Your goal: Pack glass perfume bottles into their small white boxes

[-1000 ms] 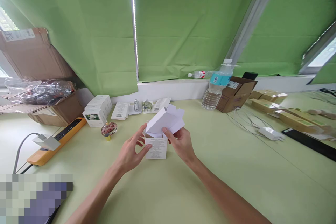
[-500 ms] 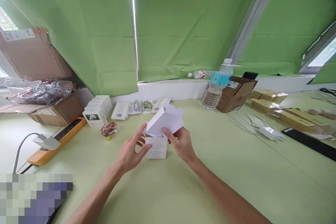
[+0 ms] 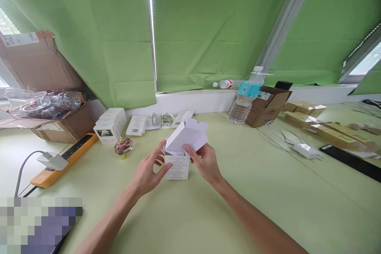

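Upright on the table in front of me stands a small white box point(image 3: 176, 168) with fine print on its near side. My left hand point(image 3: 150, 170) grips its left side, thumb on the printed face. Above the box's top, a folded plain white card insert point(image 3: 187, 137) tilts to the right. My right hand point(image 3: 206, 163) pinches it, with the thumb on the near face and the other fingers behind. Whether part of the insert sits inside the box, I cannot tell. To the left lies a round glass perfume bottle point(image 3: 123, 145) with a gold cap.
White boxes point(image 3: 107, 131) stand at the back left, near flat cartons point(image 3: 137, 125) and small glass bottles point(image 3: 166, 119). An orange power strip point(image 3: 64, 161) lies left. A water bottle point(image 3: 244, 101), brown carton point(image 3: 266, 107), white charger point(image 3: 307, 151) and black slab point(image 3: 354, 162) occupy the right.
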{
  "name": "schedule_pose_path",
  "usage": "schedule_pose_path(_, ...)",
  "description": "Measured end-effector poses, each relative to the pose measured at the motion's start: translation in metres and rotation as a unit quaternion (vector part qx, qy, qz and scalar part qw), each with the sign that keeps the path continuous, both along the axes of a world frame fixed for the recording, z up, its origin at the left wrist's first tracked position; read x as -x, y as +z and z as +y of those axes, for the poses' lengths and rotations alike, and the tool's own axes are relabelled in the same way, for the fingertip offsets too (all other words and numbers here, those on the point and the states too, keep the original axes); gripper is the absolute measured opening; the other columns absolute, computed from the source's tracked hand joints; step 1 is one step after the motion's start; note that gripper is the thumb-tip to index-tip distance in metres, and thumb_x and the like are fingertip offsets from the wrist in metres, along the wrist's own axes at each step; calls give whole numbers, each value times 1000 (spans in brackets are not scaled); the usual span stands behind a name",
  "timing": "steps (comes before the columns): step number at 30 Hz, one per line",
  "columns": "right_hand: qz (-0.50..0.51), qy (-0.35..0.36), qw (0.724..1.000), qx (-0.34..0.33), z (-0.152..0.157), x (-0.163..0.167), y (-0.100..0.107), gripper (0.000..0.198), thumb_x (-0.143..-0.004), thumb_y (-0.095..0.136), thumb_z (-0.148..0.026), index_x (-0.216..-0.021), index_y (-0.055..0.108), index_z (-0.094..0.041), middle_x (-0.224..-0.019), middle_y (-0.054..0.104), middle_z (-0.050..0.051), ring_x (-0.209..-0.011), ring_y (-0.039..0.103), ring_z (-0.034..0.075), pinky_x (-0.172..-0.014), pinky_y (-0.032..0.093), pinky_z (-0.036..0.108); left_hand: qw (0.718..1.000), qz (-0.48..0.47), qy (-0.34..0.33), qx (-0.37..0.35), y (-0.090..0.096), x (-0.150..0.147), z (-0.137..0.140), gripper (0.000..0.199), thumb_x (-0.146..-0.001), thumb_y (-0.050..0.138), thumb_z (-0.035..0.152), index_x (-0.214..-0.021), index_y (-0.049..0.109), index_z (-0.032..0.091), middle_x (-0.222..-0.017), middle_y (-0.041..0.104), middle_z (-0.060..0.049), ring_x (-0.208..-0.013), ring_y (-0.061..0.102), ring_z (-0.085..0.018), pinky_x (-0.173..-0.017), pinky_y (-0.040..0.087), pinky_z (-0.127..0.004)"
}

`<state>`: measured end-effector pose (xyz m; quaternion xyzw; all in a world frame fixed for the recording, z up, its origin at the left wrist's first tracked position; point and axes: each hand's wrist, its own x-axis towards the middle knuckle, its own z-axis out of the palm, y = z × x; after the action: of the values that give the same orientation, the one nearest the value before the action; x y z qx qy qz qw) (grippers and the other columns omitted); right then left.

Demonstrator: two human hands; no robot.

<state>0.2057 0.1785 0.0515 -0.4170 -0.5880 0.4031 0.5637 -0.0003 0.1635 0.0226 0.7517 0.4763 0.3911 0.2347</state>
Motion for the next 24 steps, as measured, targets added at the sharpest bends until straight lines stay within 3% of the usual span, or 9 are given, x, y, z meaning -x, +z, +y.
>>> schedule_pose_path(24, -16, -7, 1000, -10, 0, 0, 0, 34, -80, 67, -50, -88, 64, -17, -75, 67, 4, -62, 55, 16, -52, 45, 26, 1000, -2, 2, -2, 2, -1, -1, 63, -90, 55, 41, -145, 27, 32, -109, 64, -4, -86, 64, -17, -79, 58, -35)
